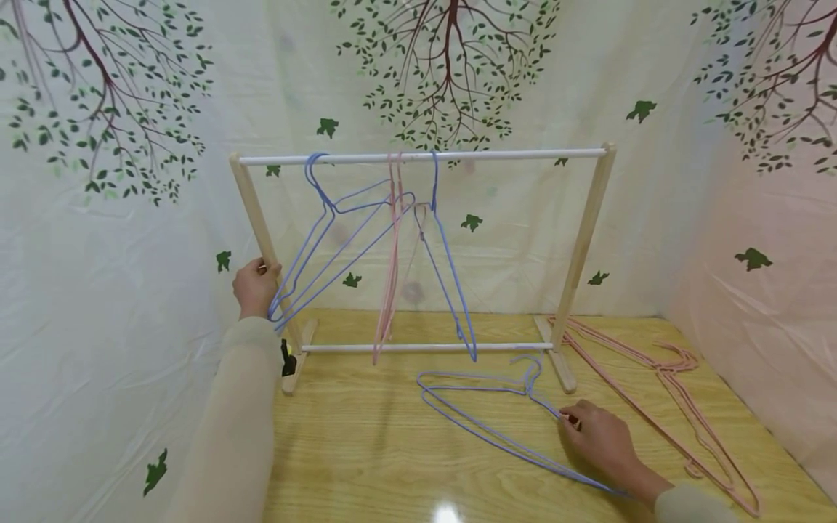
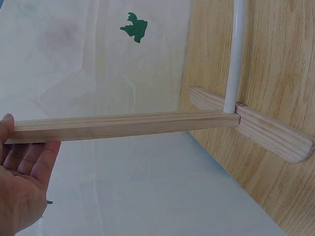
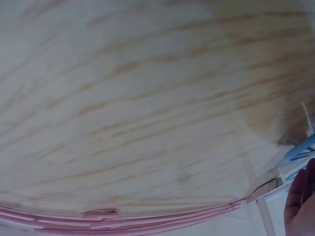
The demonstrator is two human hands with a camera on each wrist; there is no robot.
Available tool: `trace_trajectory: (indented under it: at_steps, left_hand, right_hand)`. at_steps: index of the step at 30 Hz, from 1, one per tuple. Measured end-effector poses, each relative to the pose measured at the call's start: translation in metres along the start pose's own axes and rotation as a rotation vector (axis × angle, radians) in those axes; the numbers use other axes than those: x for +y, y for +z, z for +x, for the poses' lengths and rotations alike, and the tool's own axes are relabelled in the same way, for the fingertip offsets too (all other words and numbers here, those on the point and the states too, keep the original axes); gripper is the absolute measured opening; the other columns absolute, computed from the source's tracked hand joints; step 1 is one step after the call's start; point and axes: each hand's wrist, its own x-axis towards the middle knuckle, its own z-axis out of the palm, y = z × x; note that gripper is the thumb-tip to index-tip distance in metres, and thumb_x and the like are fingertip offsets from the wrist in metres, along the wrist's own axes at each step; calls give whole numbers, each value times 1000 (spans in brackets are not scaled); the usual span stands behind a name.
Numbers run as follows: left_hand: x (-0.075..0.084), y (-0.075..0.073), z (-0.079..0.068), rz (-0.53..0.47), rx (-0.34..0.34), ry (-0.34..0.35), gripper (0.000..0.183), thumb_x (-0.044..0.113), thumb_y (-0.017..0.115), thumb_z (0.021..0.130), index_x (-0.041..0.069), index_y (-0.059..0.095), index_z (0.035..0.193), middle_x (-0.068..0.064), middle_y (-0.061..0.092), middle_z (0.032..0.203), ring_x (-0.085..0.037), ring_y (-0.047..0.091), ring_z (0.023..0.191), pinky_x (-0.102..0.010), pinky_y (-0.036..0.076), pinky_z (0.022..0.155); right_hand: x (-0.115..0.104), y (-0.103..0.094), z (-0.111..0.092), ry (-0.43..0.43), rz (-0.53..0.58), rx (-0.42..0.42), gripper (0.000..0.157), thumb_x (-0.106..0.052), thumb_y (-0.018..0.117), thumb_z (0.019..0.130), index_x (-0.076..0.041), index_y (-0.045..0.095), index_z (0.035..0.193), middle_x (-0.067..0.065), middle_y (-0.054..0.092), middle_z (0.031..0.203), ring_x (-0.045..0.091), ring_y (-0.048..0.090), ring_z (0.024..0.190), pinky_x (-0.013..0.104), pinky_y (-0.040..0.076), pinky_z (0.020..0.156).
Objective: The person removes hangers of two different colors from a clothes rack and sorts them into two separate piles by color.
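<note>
My left hand (image 1: pixel 256 287) grips the left wooden upright (image 1: pixel 253 207) of a small clothes rack. In the left wrist view, its thumb lies above the wooden bar and its fingers lie below it. Low over the table at front right, my right hand (image 1: pixel 600 439) pinches one shoulder of the blue hangers (image 1: pixel 528 386), which look like two together. Their hooks point away from me. From the rack's white top rod (image 1: pixel 510 155) hang blue hangers (image 1: pixel 322 195) at the left, pink hangers (image 1: pixel 394 254) in the middle and another blue hanger (image 1: pixel 446 250) to their right.
Pink hangers (image 1: pixel 663 370) lie stacked on the table at right, beside the rack's right upright (image 1: pixel 585 225). A white lower rod (image 1: pixel 425 348) joins the rack's feet. A small black object (image 1: pixel 288 359) sits by the left foot. Leaf-printed sheets surround the wooden table (image 1: pixel 340 450).
</note>
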Motion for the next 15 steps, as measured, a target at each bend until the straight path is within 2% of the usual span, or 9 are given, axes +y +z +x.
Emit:
trace_trajectory:
  at_steps: [4,10,15]
  left_hand:
    - [1,0,-1,-13,-4,-4,43,19,56,102,0,54,140,-23,60,132,-36,57,121,-45,44,103]
    - [2,0,-2,-12,-2,-7,42,19,57,102,0,55,140,-23,61,131,-37,57,121,-45,44,104]
    - [3,-1,-3,-5,5,-10,42,19,57,102,0,55,139,-23,61,130,-37,58,120,-46,43,104]
  right_hand:
    - [0,0,2,-2,-12,29,14,-15,80,81,-9,77,93,-4,63,77,0,50,53,17,34,39]
    - [-2,-3,8,4,28,65,15,-16,80,82,-8,77,95,-2,67,81,3,58,58,16,38,42]
    - [-7,-9,21,-8,32,125,15,-15,80,82,-6,76,93,1,68,81,7,60,57,15,37,40]
